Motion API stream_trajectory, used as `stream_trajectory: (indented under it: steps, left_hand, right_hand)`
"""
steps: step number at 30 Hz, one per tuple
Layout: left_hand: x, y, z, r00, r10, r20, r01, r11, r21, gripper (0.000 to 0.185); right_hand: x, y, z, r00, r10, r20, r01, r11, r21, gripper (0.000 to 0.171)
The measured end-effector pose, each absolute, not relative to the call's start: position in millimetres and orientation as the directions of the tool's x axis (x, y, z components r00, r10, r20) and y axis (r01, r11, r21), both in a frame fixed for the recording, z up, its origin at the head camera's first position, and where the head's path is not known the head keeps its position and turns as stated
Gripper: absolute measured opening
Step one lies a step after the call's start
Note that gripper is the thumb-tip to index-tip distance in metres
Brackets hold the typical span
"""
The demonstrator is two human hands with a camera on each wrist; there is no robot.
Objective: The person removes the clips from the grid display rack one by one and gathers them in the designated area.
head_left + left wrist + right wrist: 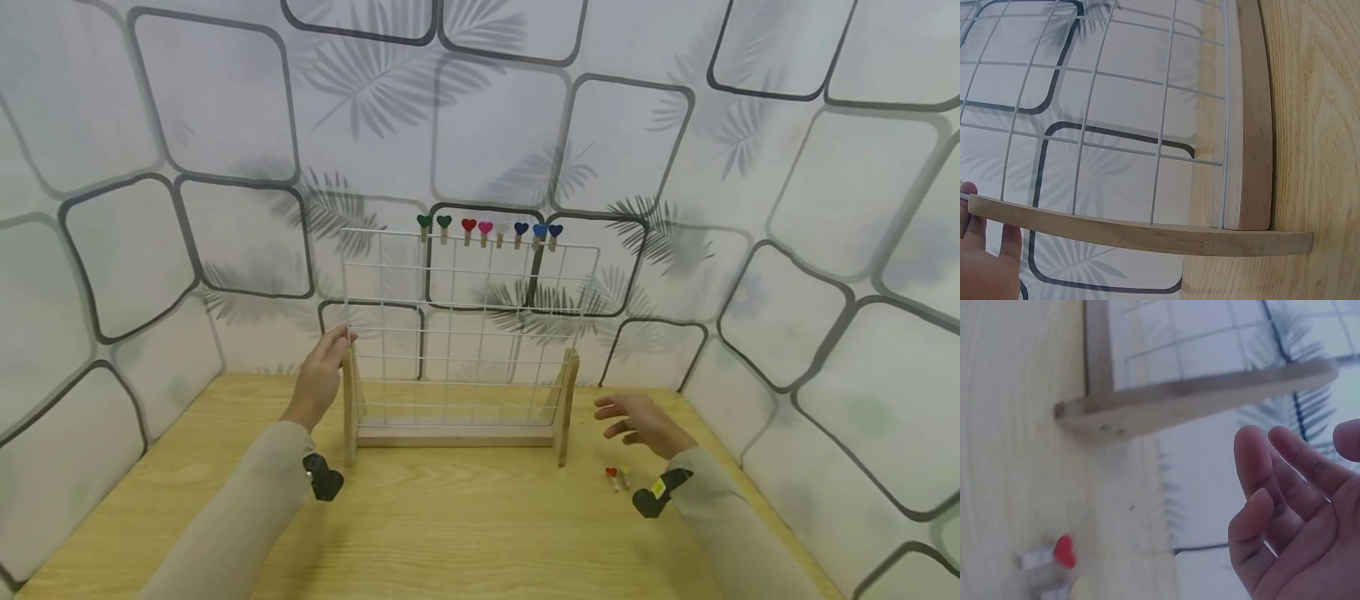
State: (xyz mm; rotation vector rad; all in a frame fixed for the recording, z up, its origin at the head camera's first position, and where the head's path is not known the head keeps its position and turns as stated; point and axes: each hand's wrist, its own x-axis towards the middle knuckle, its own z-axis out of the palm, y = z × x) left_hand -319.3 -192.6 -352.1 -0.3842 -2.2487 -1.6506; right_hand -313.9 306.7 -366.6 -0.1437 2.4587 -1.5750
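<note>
A white wire grid rack [457, 435] on a wooden stand is upright in the middle of the table. Several coloured heart clips [487, 229] are pegged along its top wire. My left hand [322, 375] holds the top of the rack's left wooden post [1147, 234], with its fingers [985, 262] lying against the wood. My right hand [637, 421] hovers with loosely spread fingers [1291, 512], holding nothing, just right of the right post [1197, 400]. A small red heart clip [612, 475] lies on the table under that wrist, also seen in the right wrist view [1065, 550], with a pale clip beside it.
The wooden table [450, 533] is boxed in by patterned walls at the back and on both sides. The rack stands close to the back wall.
</note>
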Motion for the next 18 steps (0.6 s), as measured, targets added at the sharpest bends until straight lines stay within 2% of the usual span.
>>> stream_trajectory:
  steps: [18]
  left_hand:
    - [-322.2, -193.5, -354.0, -0.904, 0.013, 0.427, 0.407, 0.325, 0.853, 0.055]
  right_hand:
    - [-318.5, 217.5, -262.8, -0.909, -0.404, 0.102, -0.253, 0.34, -0.906, 0.048]
